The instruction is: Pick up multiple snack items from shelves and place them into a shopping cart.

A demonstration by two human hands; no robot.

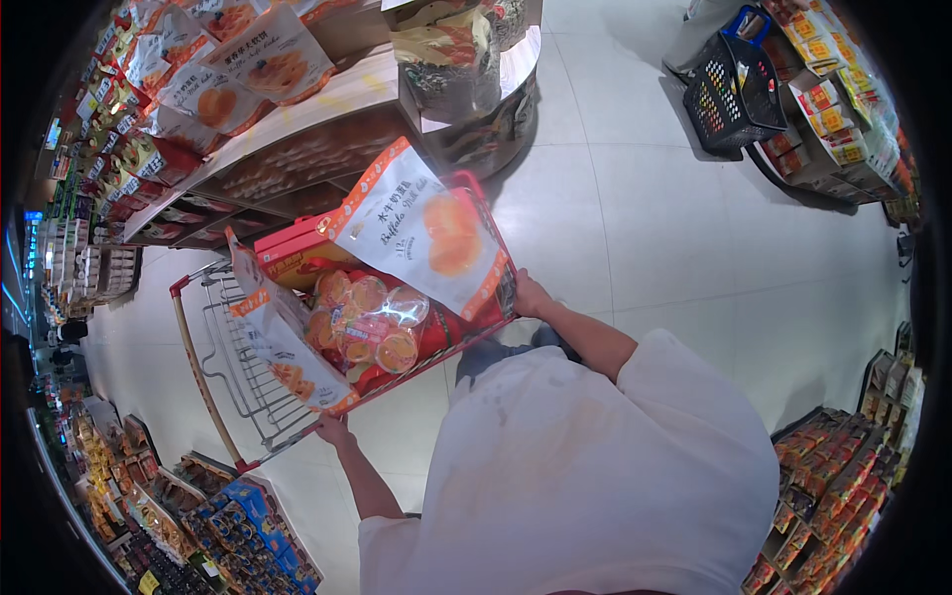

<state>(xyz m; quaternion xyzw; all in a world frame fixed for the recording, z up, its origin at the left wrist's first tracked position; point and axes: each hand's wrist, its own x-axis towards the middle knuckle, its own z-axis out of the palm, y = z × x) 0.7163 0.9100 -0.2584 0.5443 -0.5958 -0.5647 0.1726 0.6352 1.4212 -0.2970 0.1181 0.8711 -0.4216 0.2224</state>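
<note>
A wire shopping cart with red corner parts stands tilted across the view before me. My left hand grips its side rail near the handle end. On the rim at the cart's other end, my right hand is closed. A white and orange bag of milk cakes lies on top at the right. Another white and orange snack bag leans at the left. Between them sit a clear pack of round orange-lidded cups and a red box.
A wooden display shelf piled with snack bags borders the cart's far side. A black basket with a blue handle stands by a display at upper right, near a partly seen person. Packed displays stand lower right, with blue boxes lower left.
</note>
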